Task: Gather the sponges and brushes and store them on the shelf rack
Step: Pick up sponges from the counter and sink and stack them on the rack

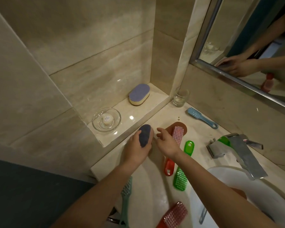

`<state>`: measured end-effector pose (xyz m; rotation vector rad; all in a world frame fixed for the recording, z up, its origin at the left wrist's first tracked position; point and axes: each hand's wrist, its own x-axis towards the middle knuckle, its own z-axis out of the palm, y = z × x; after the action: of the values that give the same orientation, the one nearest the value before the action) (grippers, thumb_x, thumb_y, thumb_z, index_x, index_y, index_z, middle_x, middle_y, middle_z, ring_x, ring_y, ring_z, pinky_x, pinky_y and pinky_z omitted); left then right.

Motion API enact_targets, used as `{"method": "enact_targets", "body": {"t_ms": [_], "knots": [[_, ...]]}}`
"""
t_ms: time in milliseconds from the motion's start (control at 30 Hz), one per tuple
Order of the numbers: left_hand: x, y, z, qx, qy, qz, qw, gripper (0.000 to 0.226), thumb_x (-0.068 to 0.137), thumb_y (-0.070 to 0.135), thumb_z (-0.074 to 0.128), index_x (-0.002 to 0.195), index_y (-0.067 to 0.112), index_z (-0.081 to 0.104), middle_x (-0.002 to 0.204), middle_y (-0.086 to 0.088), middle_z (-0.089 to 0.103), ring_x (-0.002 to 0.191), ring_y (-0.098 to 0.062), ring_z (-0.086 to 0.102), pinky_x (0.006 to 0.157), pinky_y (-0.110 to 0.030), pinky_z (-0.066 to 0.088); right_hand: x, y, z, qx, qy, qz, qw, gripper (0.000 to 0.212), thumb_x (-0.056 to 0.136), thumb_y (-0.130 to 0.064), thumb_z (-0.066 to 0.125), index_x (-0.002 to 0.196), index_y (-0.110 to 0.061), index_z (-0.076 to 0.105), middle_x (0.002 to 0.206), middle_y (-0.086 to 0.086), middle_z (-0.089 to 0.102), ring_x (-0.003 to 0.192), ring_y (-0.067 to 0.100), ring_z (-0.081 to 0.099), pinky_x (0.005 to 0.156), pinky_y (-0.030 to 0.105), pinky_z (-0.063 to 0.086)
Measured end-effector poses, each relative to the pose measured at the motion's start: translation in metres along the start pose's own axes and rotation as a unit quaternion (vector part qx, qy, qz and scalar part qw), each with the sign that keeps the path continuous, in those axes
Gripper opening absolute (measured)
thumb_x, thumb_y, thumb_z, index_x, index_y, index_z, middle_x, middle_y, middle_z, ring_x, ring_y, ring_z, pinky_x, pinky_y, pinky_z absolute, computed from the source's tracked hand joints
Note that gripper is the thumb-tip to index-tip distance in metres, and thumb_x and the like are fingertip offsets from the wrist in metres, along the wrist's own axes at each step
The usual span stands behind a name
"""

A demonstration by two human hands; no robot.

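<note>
My left hand [136, 148] grips a dark blue oval sponge [145, 134] just below the edge of the tiled ledge [138, 116]. A second purple-topped sponge [139, 94] rests at the back of that ledge. My right hand [167, 142] hovers open beside the held sponge, over a red brush [169, 165] with pink bristles that lies on a brown sponge [179, 125]. Around it on the counter lie a green brush [180, 178], a blue brush [201, 117], a teal brush [126, 195] and a red brush [173, 214] near the front.
A glass dish [106, 120] holding a small round soap sits on the ledge's near end. A drinking glass [181, 97] stands in the corner. The chrome faucet [240, 153] overhangs the white basin [237, 181] at right. A mirror [253, 46] covers the right wall.
</note>
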<state>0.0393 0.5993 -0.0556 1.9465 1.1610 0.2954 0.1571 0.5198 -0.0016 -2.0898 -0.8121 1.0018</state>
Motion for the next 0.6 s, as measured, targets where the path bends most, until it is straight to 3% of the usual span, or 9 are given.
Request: {"method": "enact_targets", "body": {"t_ms": [67,133,200,267,367,467,533,600], "knots": [[-0.001,0.005,-0.005,-0.077,-0.005,-0.007,0.997,0.046,0.071,0.086,0.044,0.113,0.068,0.039,0.112,0.033,0.057,0.108,-0.002,0.058,0.090,-0.036,0.052,0.002,-0.004,-0.002,0.044,0.008,0.018,0.999,0.055,0.100,-0.022,0.045,0.150,-0.010,0.027,0.148,0.014,0.043,0.133,0.026,0.044,0.106,0.029,0.037],[0.000,0.012,-0.008,-0.118,-0.012,-0.005,0.993,0.038,0.070,0.089,0.039,0.105,0.074,0.039,0.106,0.036,0.058,0.103,0.000,0.059,0.089,-0.038,0.052,0.002,-0.010,-0.004,0.107,0.014,0.041,0.993,0.058,0.100,-0.031,0.044,0.150,-0.010,0.026,0.147,0.014,0.044,0.130,0.028,0.047,0.109,0.042,0.041],[0.002,0.021,-0.010,-0.150,-0.016,-0.001,0.989,0.033,0.076,0.082,0.039,0.106,0.069,0.046,0.105,0.031,0.063,0.101,-0.002,0.062,0.091,-0.043,0.052,0.002,-0.018,-0.008,0.181,0.014,0.057,0.982,0.056,0.101,-0.036,0.043,0.149,-0.010,0.030,0.140,0.013,0.050,0.122,0.027,0.054,0.100,0.042,0.048],[0.005,0.033,-0.011,-0.176,-0.011,0.007,0.984,0.031,0.079,0.076,0.038,0.103,0.063,0.053,0.100,0.028,0.066,0.095,0.000,0.064,0.089,-0.042,0.053,0.000,-0.027,-0.014,0.252,0.004,0.050,0.966,0.047,0.101,-0.037,0.044,0.143,-0.016,0.037,0.128,0.009,0.057,0.110,0.024,0.060,0.083,0.033,0.055],[0.012,0.055,-0.017,-0.201,-0.002,0.037,0.979,0.024,0.081,0.075,0.040,0.096,0.063,0.056,0.096,0.033,0.065,0.088,0.011,0.062,0.076,-0.025,0.050,0.001,-0.037,-0.026,0.283,0.015,0.015,0.959,0.039,0.098,-0.036,0.051,0.135,-0.028,0.041,0.119,0.000,0.060,0.102,0.016,0.063,0.067,0.022,0.054],[0.023,0.070,-0.023,-0.212,-0.002,0.050,0.976,0.028,0.078,0.064,0.045,0.098,0.051,0.060,0.093,0.029,0.067,0.089,0.010,0.063,0.070,-0.012,0.045,0.009,-0.045,-0.039,0.262,0.033,-0.003,0.964,0.058,0.094,-0.032,0.056,0.147,-0.025,0.033,0.130,0.003,0.056,0.107,0.021,0.062,0.078,0.034,0.058],[0.035,0.074,-0.026,-0.198,0.003,0.059,0.978,0.035,0.080,0.052,0.045,0.107,0.038,0.064,0.100,0.023,0.067,0.098,0.004,0.062,0.078,-0.014,0.047,0.016,-0.049,-0.047,0.262,0.053,0.002,0.964,0.061,0.094,-0.029,0.053,0.150,-0.026,0.028,0.136,0.004,0.051,0.113,0.024,0.059,0.089,0.047,0.056],[0.049,0.076,-0.032,-0.127,0.041,0.096,0.986,0.032,0.087,0.037,0.049,0.113,0.028,0.065,0.112,0.015,0.063,0.108,-0.004,0.058,0.090,-0.021,0.044,0.025,-0.053,-0.054,0.273,0.071,-0.004,0.959,0.057,0.096,-0.025,0.049,0.149,-0.027,0.029,0.135,0.004,0.052,0.113,0.024,0.058,0.090,0.050,0.055]]}}
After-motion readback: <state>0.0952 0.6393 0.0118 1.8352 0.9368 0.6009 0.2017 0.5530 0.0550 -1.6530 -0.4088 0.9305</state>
